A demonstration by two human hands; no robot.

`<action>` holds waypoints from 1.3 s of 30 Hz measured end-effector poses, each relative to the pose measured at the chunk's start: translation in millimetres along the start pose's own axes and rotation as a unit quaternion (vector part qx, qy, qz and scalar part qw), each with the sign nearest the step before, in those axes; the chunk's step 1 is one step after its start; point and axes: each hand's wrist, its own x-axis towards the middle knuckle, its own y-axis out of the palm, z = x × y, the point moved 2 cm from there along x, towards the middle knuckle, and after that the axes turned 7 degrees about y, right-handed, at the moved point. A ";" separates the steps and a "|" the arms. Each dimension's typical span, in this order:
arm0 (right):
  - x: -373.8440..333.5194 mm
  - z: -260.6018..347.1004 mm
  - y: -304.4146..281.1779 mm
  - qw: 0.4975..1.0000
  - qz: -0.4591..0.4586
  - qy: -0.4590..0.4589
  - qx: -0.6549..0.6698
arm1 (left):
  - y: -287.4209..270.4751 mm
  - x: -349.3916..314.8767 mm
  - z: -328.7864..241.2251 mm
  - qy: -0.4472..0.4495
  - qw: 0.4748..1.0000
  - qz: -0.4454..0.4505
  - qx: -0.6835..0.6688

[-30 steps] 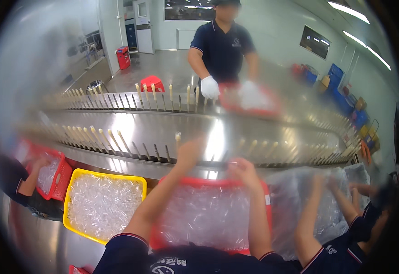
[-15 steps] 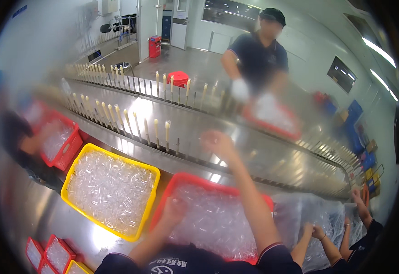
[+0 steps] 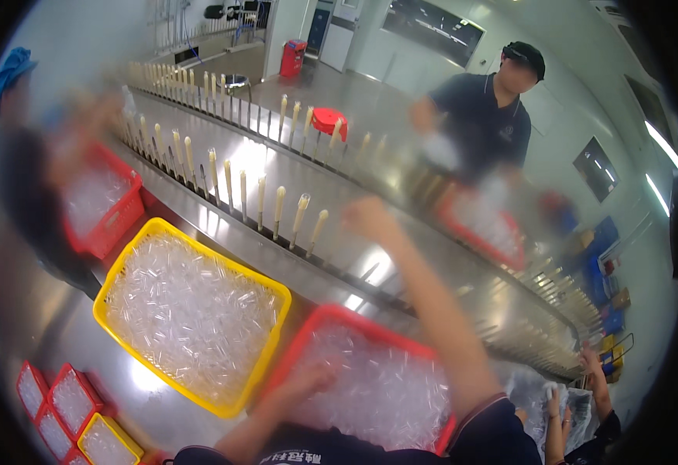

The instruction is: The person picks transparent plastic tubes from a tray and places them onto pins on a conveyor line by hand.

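Note:
My right hand (image 3: 367, 220) is raised over the metal machine at the front row of upright rods, its fingers curled closed and blurred. Whether a small piece is in them cannot be made out. Just left of it stands a cream-coloured tip on a rod (image 3: 319, 231), beside another tip with a clear tube over it (image 3: 301, 215). My left hand (image 3: 317, 377) is low over the red basket (image 3: 325, 311), touching or just above the many short clear plastic tubes (image 3: 377, 395) in it. Blur hides its fingers.
A yellow basket (image 3: 283, 310) of clear tubes stands left of the red one. Smaller baskets (image 3: 100, 422) sit lower left. A blue-capped person (image 3: 25, 170) works at left; a gloved person (image 3: 486, 116) works across the machine (image 3: 277, 167). Another person's hands (image 3: 560, 415) are beside clear plastic at right.
My view has turned, shifting the scene. Another cream tip now shows beside my right hand, which stays over the rod row. My left hand remains at the red basket. The left-hand person has raised their arms.

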 end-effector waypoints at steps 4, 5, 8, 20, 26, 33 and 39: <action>-10.8 -13.5 -11.7 0.995 0.050 0.036 -0.076 | 8.6 -5.3 -55.4 0.119 0.992 -0.011 -0.037; -9.3 -12.2 -10.2 0.996 0.047 0.044 -0.063 | 2.2 -0.8 -64.0 0.149 0.988 -0.015 -0.038; -34.6 -28.7 -16.1 0.999 0.007 0.046 -0.018 | 1.1 9.8 -100.8 0.246 0.968 0.000 0.046; -181.3 -35.1 5.9 0.958 -0.205 0.198 -0.017 | 50.6 74.4 -186.3 0.369 0.779 -0.113 0.495; -218.9 -62.2 -1.1 0.950 -0.228 0.209 -0.029 | 140.7 164.8 -208.1 0.364 0.494 -0.037 0.789; -303.8 -113.7 -5.5 0.695 -0.379 0.354 0.498 | 174.1 201.0 -153.5 0.276 0.411 -0.038 0.868; -329.2 -103.3 -15.6 0.538 -0.307 0.155 0.770 | 164.8 164.7 -83.0 0.439 0.563 0.041 0.699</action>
